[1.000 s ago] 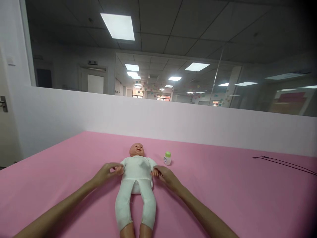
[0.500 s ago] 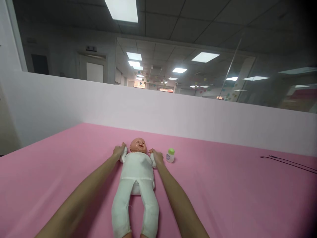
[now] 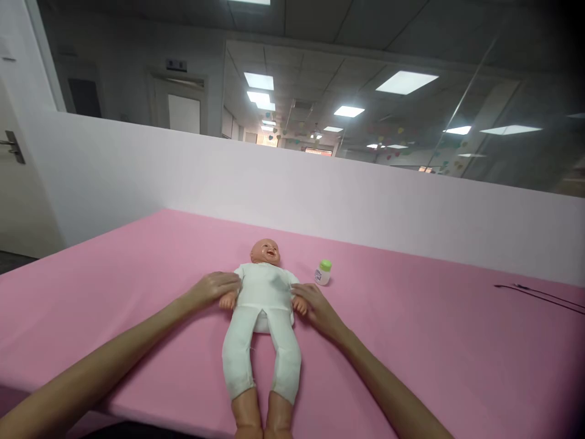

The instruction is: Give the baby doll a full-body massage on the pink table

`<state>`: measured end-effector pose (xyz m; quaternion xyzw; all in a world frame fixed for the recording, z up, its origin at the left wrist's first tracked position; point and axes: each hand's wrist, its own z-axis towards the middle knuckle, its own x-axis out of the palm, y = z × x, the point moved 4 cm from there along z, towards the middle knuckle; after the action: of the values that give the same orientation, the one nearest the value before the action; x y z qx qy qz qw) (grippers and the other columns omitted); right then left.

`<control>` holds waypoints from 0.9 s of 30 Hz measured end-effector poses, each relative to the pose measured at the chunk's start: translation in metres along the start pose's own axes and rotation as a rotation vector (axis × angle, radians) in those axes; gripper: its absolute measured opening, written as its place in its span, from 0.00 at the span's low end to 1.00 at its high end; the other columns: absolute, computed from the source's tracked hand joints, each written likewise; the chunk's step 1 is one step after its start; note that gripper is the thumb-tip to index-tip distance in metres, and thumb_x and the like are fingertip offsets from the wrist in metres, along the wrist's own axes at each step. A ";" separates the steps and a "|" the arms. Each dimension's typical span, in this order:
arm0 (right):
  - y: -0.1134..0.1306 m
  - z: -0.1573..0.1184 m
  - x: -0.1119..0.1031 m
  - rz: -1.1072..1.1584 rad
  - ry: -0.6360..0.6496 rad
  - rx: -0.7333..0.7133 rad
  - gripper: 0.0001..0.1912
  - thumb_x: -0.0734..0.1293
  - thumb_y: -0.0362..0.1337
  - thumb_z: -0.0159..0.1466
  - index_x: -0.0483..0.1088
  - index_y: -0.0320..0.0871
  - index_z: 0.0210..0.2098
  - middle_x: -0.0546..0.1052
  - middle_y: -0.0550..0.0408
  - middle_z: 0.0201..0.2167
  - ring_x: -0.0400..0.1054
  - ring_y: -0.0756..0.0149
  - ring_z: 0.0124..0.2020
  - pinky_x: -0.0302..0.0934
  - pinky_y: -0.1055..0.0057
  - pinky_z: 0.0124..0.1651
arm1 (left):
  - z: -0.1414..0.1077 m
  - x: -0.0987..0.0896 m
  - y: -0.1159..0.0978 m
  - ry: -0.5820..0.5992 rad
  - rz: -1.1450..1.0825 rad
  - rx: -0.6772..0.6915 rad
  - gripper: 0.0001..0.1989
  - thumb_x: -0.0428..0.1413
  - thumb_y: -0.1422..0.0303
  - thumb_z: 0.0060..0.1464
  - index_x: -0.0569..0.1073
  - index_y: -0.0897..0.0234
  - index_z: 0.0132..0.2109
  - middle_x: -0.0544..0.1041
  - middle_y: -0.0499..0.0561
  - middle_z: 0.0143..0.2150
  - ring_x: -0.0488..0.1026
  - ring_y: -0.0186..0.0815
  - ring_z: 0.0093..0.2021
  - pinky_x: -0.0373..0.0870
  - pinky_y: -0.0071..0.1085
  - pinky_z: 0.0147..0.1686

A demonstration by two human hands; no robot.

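Note:
A baby doll (image 3: 265,286) in a white top and trousers lies on its back on the pink table cover (image 3: 411,341), its head away from me and its bare feet near the front edge. My left hand (image 3: 214,288) is closed on the doll's arm at the left, with fingers laid across the sleeve and the doll's small hand showing below them. On the other side, my right hand (image 3: 320,308) is closed on the doll's other arm, near the wrist. Both thumbs are mostly hidden. Just beyond my right hand stands a small clear bottle (image 3: 323,274) with a green cap.
A thin black cable (image 3: 539,294) lies at the far right of the cover. Behind the table runs a low white wall (image 3: 320,195) with glass above it. A door with a handle (image 3: 16,147) is at the left.
The doll's arms have come down from beside its head to along its body, my hands moving with them. The view has tilted down, showing the doll's feet and the table's front edge.

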<state>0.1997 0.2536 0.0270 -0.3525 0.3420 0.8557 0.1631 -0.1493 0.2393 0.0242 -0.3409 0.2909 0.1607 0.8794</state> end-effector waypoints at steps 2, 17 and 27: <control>0.004 -0.006 0.008 -0.158 0.064 -0.181 0.15 0.63 0.36 0.70 0.75 0.48 0.53 0.77 0.45 0.56 0.69 0.51 0.53 0.65 0.50 0.56 | -0.007 0.009 -0.004 0.162 0.091 0.158 0.13 0.57 0.67 0.63 0.81 0.57 0.52 0.79 0.58 0.58 0.74 0.49 0.60 0.66 0.44 0.60; -0.044 0.079 0.012 0.307 -0.555 0.513 0.29 0.69 0.52 0.58 0.70 0.38 0.51 0.81 0.43 0.42 0.75 0.55 0.39 0.67 0.65 0.40 | 0.069 0.033 0.078 -0.493 -0.357 -0.667 0.20 0.61 0.50 0.47 0.73 0.64 0.29 0.77 0.52 0.28 0.73 0.39 0.30 0.64 0.30 0.29; -0.072 0.079 0.031 0.326 -0.264 0.682 0.17 0.71 0.48 0.51 0.71 0.39 0.21 0.75 0.53 0.19 0.68 0.62 0.24 0.55 0.71 0.25 | 0.070 0.034 0.080 -0.283 -0.418 -0.664 0.17 0.66 0.55 0.39 0.74 0.65 0.24 0.74 0.50 0.23 0.69 0.36 0.24 0.61 0.30 0.25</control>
<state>0.1771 0.3619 0.0121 -0.1062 0.6339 0.7458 0.1753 -0.1332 0.3485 0.0045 -0.6322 0.0244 0.1091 0.7667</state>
